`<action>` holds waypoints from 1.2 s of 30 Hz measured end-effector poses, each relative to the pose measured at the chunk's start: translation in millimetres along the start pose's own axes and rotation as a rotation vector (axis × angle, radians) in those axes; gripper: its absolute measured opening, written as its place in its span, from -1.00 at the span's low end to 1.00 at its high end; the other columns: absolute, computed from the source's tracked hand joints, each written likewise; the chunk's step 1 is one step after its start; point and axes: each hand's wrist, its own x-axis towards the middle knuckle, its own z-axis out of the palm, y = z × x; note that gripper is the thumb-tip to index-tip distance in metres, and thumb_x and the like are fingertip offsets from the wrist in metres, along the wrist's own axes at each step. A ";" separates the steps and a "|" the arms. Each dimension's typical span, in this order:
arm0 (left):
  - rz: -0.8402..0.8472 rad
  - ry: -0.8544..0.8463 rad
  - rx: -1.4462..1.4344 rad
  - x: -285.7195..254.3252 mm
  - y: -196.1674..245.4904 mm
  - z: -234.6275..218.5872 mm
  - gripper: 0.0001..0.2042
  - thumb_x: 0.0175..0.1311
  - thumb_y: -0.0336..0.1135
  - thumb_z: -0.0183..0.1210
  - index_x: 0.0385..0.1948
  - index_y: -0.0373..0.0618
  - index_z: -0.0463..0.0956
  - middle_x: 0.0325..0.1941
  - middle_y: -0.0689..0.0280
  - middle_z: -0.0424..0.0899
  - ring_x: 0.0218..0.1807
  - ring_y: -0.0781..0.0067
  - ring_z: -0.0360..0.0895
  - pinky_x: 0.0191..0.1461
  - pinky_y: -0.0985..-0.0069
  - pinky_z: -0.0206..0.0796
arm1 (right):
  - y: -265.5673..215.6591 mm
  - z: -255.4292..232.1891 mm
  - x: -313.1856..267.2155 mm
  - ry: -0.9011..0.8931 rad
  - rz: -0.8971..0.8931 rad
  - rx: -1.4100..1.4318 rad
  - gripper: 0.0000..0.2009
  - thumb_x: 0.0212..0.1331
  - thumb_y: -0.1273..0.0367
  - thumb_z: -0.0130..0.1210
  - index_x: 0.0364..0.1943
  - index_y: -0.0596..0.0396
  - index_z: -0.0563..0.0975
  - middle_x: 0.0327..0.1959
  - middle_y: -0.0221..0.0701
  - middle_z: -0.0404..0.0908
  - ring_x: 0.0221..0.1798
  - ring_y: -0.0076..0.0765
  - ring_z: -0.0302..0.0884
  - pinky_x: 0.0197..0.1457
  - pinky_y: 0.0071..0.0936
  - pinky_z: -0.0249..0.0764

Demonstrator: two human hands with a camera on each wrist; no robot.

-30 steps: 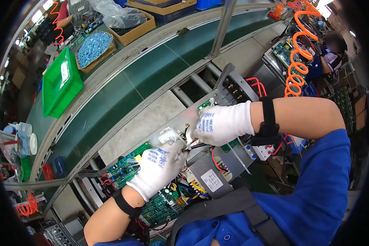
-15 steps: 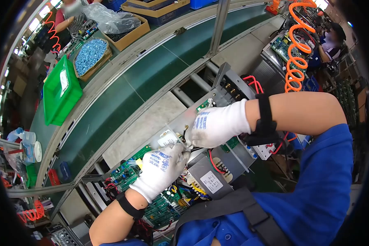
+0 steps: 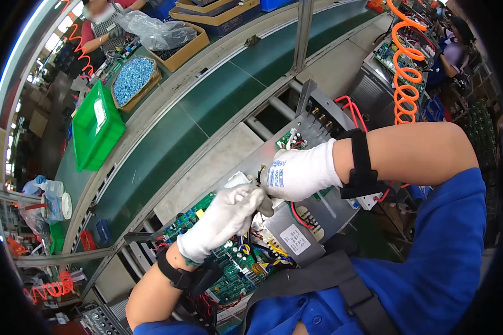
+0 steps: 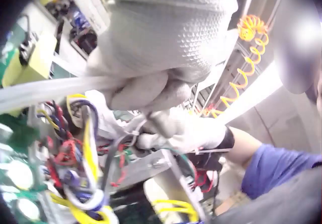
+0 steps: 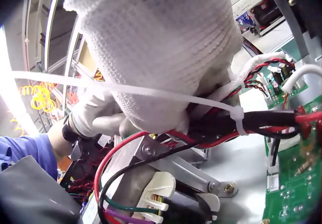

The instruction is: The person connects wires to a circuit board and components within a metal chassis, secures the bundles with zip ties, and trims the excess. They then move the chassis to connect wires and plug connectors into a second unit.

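Observation:
In the head view, my gloved left hand [image 3: 221,218] and gloved right hand [image 3: 300,172] meet over the opened electrical unit. The left wrist view shows the left hand [image 4: 161,48] with curled fingers pinching a translucent white cable tie [image 4: 50,89]. Seen from the right wrist, my right hand [image 5: 166,58] grips a bundle of black and red wires [image 5: 261,121]. Another white tie [image 5: 235,114] circles that bundle, its long tail crossing in front of the hand. Both hands' fingertips are partly hidden. A grey metal block with a white label [image 3: 294,239] lies just below them.
Green circuit boards [image 3: 237,273] fill the unit's near left part. Beyond the rollers runs a green conveyor [image 3: 179,120], with a green bin [image 3: 98,131] and blue small parts [image 3: 133,77] beside it. An orange coiled hose [image 3: 405,84] hangs at the right. Other people sit further off.
My left hand has turned over, its printed back rotating out of sight and its curled fingers lifting slightly. The right hand stays at the wires. The head view has shifted a little.

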 end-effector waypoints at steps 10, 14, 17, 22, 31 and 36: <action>0.464 0.142 0.862 -6.8 5.1 25.6 -0.84 0.33 -0.28 0.10 -0.34 -0.18 0.54 -0.51 0.20 0.56 -0.44 0.31 0.55 -0.33 0.37 0.37 | 15.5 -16.9 1.2 0.017 -0.029 0.147 -0.78 0.07 0.38 0.08 -0.25 0.18 0.62 -0.37 -0.12 0.65 -0.30 -0.06 0.64 -0.23 -0.24 0.49; 0.426 0.663 0.476 -67.0 64.7 -4.7 -0.60 0.27 -0.35 0.14 0.15 -0.19 0.46 -0.23 0.47 0.53 -0.45 0.78 0.31 -0.40 0.74 0.22 | 19.5 -95.2 -37.3 0.612 -0.050 0.438 -0.70 0.07 0.36 0.12 -0.17 0.30 0.55 -0.20 -0.12 0.60 -0.14 -0.01 0.56 -0.10 -0.26 0.50; 0.332 0.631 0.202 -96.7 73.8 9.7 -0.65 0.22 -0.54 0.07 0.08 -0.26 0.45 -0.29 0.42 0.50 -0.27 0.70 0.36 -0.23 0.71 0.27 | -44.5 -108.2 -49.0 0.838 -0.124 0.262 -0.68 0.03 0.38 0.17 -0.10 0.22 0.56 -0.21 -0.15 0.58 -0.16 -0.05 0.57 -0.12 -0.30 0.50; 0.407 0.256 0.547 -129.7 20.9 42.1 -0.95 0.23 -0.52 -0.01 -0.33 -0.20 0.42 -0.48 0.06 0.48 -0.48 0.04 0.44 -0.40 0.27 0.29 | -137.3 -64.6 -57.3 0.731 -0.203 -0.273 -0.85 0.00 0.27 0.16 -0.45 0.00 0.48 -0.51 -0.40 0.48 -0.43 -0.29 0.56 -0.40 -0.37 0.43; 0.373 -0.054 0.773 -146.1 -31.3 92.3 -0.95 0.22 -0.48 -0.01 -0.33 -0.20 0.40 -0.48 0.06 0.50 -0.38 -0.06 0.53 -0.34 0.23 0.36 | -184.1 9.2 -87.5 0.640 -0.185 0.011 -0.82 -0.03 0.25 0.20 -0.44 0.00 0.49 -0.46 -0.43 0.53 -0.44 -0.30 0.56 -0.41 -0.41 0.44; 0.195 -0.191 0.684 -129.5 18.1 78.6 -0.78 0.18 -0.54 -0.06 -0.14 -0.20 0.45 -0.40 0.06 0.55 -0.26 0.07 0.59 -0.21 0.33 0.45 | -150.4 0.6 -110.6 0.932 -0.221 0.373 -0.94 -0.07 0.41 0.18 -0.55 0.05 0.56 -0.53 -0.41 0.59 -0.53 -0.31 0.51 -0.46 -0.43 0.40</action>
